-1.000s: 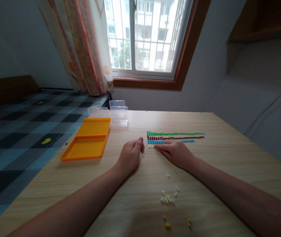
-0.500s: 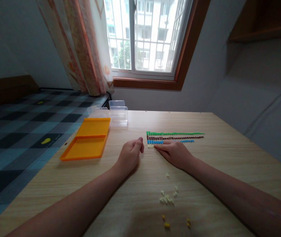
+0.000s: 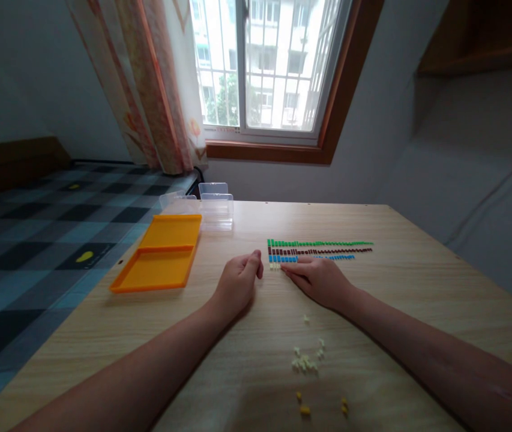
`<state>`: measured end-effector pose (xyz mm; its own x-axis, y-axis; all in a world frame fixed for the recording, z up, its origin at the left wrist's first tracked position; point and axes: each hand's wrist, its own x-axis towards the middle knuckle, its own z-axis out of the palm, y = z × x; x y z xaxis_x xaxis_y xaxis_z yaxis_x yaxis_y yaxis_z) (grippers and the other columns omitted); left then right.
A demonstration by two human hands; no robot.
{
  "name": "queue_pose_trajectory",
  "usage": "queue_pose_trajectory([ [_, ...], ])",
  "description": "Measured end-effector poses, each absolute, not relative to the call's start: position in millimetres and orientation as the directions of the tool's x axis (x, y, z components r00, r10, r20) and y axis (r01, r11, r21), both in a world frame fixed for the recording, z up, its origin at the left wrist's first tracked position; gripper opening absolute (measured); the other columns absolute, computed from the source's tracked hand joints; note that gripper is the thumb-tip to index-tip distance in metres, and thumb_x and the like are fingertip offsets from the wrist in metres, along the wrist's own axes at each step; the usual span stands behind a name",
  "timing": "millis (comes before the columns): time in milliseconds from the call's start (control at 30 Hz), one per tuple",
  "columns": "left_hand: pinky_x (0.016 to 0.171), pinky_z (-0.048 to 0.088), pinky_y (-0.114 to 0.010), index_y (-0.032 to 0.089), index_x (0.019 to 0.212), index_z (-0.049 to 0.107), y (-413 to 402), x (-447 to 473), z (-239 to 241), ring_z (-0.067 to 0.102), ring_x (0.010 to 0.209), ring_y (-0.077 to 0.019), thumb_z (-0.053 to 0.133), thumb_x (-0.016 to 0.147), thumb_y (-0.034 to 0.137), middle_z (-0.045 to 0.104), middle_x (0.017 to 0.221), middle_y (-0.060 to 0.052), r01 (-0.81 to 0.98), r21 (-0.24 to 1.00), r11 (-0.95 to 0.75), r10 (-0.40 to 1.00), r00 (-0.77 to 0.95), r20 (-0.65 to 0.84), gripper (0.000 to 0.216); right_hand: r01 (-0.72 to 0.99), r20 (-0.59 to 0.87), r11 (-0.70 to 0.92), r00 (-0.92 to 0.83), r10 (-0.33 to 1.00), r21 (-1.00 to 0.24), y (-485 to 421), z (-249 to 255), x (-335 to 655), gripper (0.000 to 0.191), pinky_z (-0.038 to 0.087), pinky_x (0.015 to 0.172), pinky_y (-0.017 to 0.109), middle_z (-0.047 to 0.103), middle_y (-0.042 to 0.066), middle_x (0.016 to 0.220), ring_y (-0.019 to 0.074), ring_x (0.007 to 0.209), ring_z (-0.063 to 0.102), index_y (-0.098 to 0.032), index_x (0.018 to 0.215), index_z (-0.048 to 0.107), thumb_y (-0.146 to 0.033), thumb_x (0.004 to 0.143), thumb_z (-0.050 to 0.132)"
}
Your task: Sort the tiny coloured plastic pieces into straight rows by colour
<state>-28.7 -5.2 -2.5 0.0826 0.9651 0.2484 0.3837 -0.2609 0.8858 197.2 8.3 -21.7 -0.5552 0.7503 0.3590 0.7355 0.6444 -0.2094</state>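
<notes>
So, left hand [image 3: 237, 282] loosely curled, resting on table [image 3: 418, 288], nothing visible in it; right hand [image 3: 321, 281] fingers together, tips at short cream bead row [image 3: 275, 266] under blue row [image 3: 341, 257], can't tell if pinching one. Few loose cream beads [image 3: 304, 362] toward near edge. By left edge, orange tray [image 3: 159, 255].

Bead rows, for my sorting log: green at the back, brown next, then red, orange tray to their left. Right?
No: the head view shows the third row blue, not red. Green row at the back, brown row next, orange tray left.
</notes>
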Motion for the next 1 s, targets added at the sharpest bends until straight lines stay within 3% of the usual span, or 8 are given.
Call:
queue_pose_trajectory([
  [300, 0.06, 0.037, -0.031, 0.021, 0.053, 0.05, -5.5, -29.1, -2.6, 0.048, 0.055, -0.0172, 0.035, 0.093, 0.053, 0.044, 0.049, 0.001, 0.38, 0.887, -0.264, 0.964, 0.079, 0.253, 0.054, 0.694, 0.399, 0.665, -0.547, 0.736, -0.277, 12.0, -23.7, 200.1, 0.03, 0.041, 0.07, 0.021, 0.069, 0.005, 0.088, 0.0118, 0.078, 0.061, -0.026, 0.119, 0.074, -0.032, 0.102, 0.05],
  [433, 0.059, 0.037, -0.03, 0.021, 0.054, 0.05, -5.9, -30.2, -2.0, 0.048, 0.055, -0.0172, 0.035, 0.093, 0.053, 0.044, 0.049, 0.001, 0.384, 0.887, -0.254, 0.967, 0.078, 0.243, 0.053, 0.528, 0.424, 0.713, -0.575, 0.7, -0.462, 9.9, -18.1, 209.8, 0.027, 0.038, 0.062, 0.02, 0.063, 0.004, 0.073, 0.0089, 0.065, 0.053, -0.019, 0.107, 0.078, -0.03, 0.098, 0.055],
  [600, 0.058, 0.036, -0.03, 0.021, 0.053, 0.049, -7.0, -30.9, -1.2, 0.046, 0.054, -0.0165, 0.035, 0.093, 0.053, 0.042, 0.049, 0.002, 0.378, 0.889, -0.259, 0.966, 0.082, 0.246, 0.053, 0.302, 0.278, 0.659, -0.729, 0.625, -0.688, -1.0, -2.4, 225.0, 0.025, 0.034, 0.055, 0.018, 0.055, 0.001, 0.064, 0.0062, 0.058, 0.047, -0.012, 0.085, 0.078, -0.035, 0.09, 0.068],
  [767, 0.056, 0.033, -0.03, 0.021, 0.054, 0.05, -6.7, -31.2, -3.6, 0.043, 0.052, -0.0158, 0.035, 0.093, 0.054, 0.04, 0.049, 0.002, 0.36, 0.899, -0.251, 0.968, 0.08, 0.238, 0.053, 0.29, 0.181, 0.691, -0.833, 0.523, -0.662, -10.3, 7.3, 224.7, 0.02, 0.038, 0.057, 0.016, 0.058, 0.0, 0.068, 0.0054, 0.059, 0.05, -0.014, 0.082, 0.076, -0.034, 0.081, 0.077],
  [1000, 0.058, 0.035, -0.03, 0.021, 0.053, 0.049, -6.1, -30.5, -2.8, 0.044, 0.053, -0.0158, 0.035, 0.093, 0.054, 0.041, 0.049, 0.002, 0.37, 0.891, -0.262, 0.965, 0.084, 0.249, 0.053, 0.364, 0.138, 0.726, -0.836, 0.531, -0.584, -12.4, 6.3, 222.5, 0.012, 0.042, 0.06, 0.016, 0.064, 0.001, 0.073, 0.0061, 0.062, 0.056, -0.018, 0.086, 0.078, -0.028, 0.086, 0.071],
])
